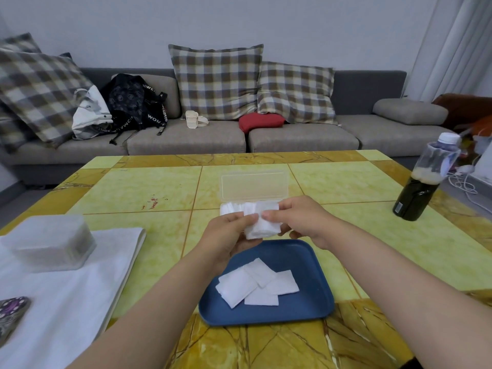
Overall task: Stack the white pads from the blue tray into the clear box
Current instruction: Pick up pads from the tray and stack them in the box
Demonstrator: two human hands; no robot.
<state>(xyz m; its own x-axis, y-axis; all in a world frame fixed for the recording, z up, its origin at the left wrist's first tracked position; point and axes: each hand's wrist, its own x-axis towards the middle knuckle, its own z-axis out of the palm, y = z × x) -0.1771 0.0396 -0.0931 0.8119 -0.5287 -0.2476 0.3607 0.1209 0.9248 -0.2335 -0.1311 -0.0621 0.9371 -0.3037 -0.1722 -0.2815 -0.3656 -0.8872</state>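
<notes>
A blue tray (316,302) lies on the table near me with several white pads (255,284) loose in it. Just above its far edge both hands hold a small stack of white pads (262,225). My left hand (229,235) grips the stack from the left, and my right hand (298,219) pinches it from the right. Behind the hands stands the clear box (254,186) with its lid tipped up. White pads (231,207) stand in a row inside the box, partly hidden by my fingers.
A dark bottle (423,187) stands at the table's right edge. At the left a folded white cloth (80,275) carries a frosted plastic container (50,242). A patterned object (12,312) lies at the far left. A grey sofa (303,139) with pillows runs behind the table.
</notes>
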